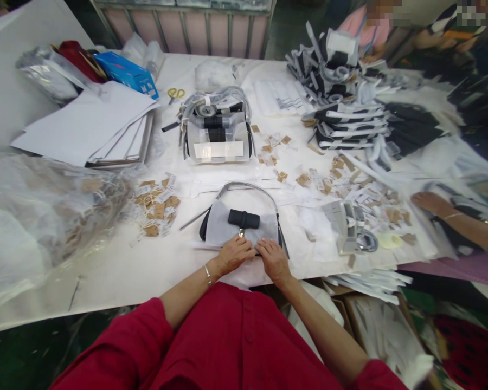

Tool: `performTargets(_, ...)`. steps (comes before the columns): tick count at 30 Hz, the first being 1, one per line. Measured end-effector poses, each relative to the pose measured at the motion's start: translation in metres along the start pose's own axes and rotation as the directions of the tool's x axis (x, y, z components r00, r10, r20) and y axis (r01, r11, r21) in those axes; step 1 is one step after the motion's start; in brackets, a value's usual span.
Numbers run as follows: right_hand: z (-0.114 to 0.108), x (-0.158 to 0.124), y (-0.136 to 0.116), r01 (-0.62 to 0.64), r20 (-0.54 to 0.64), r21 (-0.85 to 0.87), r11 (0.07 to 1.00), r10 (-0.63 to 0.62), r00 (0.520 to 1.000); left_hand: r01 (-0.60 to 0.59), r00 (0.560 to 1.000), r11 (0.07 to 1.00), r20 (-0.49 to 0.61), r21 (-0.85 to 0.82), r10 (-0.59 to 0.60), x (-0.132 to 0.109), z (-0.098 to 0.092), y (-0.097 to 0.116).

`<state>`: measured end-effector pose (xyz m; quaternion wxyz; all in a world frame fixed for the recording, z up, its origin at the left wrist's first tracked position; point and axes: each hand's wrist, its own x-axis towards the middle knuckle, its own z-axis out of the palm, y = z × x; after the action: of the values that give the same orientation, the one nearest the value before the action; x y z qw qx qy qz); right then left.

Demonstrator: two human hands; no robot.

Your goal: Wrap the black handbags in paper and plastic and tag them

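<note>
A black handbag lies on the table in front of me, its front covered by a sheet of white paper. A black strap tab and a small metal clasp show on top of the paper. The bag's shoulder strap arches away from me. My left hand has its fingers bent over the bag's near edge, just below the clasp. Beside it, my right hand grips the same edge, fingertips on the paper. The thumbs are largely hidden.
Beyond stands a stack of wrapped handbags, with yellow-handled scissors beside it. Brown tags lie left and right. A tape dispenser is at right, near another person's hand. White sheets and more bags occupy the sides.
</note>
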<state>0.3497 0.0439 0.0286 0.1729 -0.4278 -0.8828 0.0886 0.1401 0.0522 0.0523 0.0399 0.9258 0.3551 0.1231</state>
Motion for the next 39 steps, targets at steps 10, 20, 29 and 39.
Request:
performTargets(10,-0.027,0.108,0.038,-0.408,0.093,0.236,0.882,0.398,0.913,-0.003,0.992,0.997,-0.128,-0.074,-0.006,-0.014,0.024,-0.004)
performTargets(20,0.041,0.171,0.09,-0.595,0.02,0.197,0.78,0.603,0.797,0.065,0.979,0.995,-0.186,-0.074,-0.078,-0.016,0.034,0.0)
performTargets(29,0.017,0.164,0.099,-0.535,0.097,0.311,0.786,0.533,0.84,0.062,0.965,0.996,-0.252,-0.07,-0.078,-0.017,0.038,-0.002)
performTargets(39,-0.02,0.104,0.053,-0.38,0.083,0.377,0.845,0.378,0.922,0.041,0.969,0.996,-0.239,-0.079,-0.058,-0.018,0.035,-0.004)
